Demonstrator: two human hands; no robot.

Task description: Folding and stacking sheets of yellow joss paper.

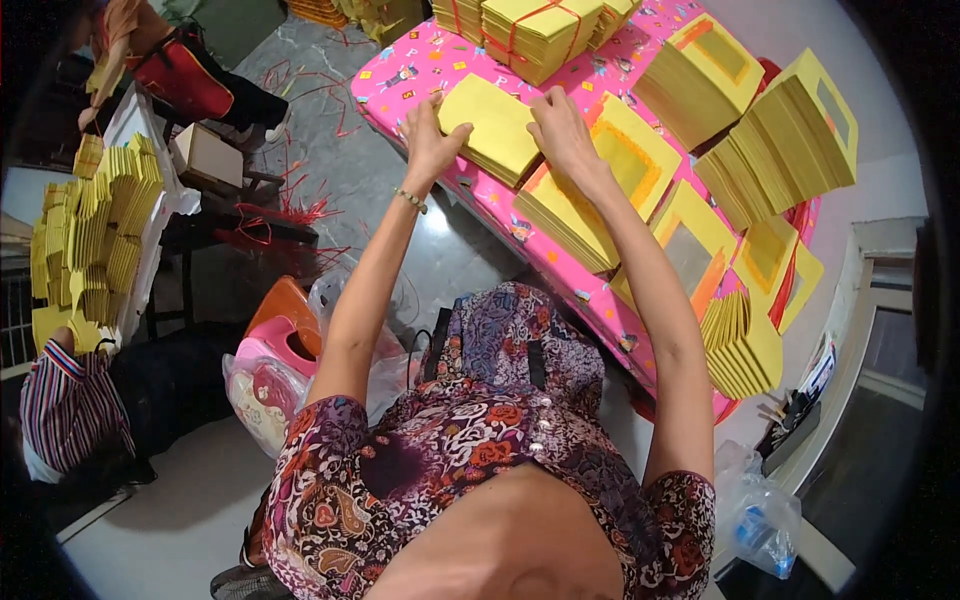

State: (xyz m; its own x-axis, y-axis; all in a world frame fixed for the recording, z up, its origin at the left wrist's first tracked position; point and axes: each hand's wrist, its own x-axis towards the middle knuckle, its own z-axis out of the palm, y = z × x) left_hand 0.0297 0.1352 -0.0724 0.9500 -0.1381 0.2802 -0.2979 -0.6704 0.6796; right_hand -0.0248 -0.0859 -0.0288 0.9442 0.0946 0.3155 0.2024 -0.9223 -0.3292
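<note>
Between my two hands a stack of yellow paper lies flat near the left edge of the pink printed table cover. My left hand grips its left side, fingers over the far corner and thumb at the near edge. On the opposite side my right hand presses bent fingers against the right edge. Just under my right forearm are fanned yellow stacks, some with orange-bordered patches on top. A beaded bracelet circles my left wrist.
Yellow bundles tied with red string stand at the table's far end; tall leaning stacks are at right. Red string litters the floor. Two people work at left beside another table piled with yellow stacks. A pink chair stands near my left.
</note>
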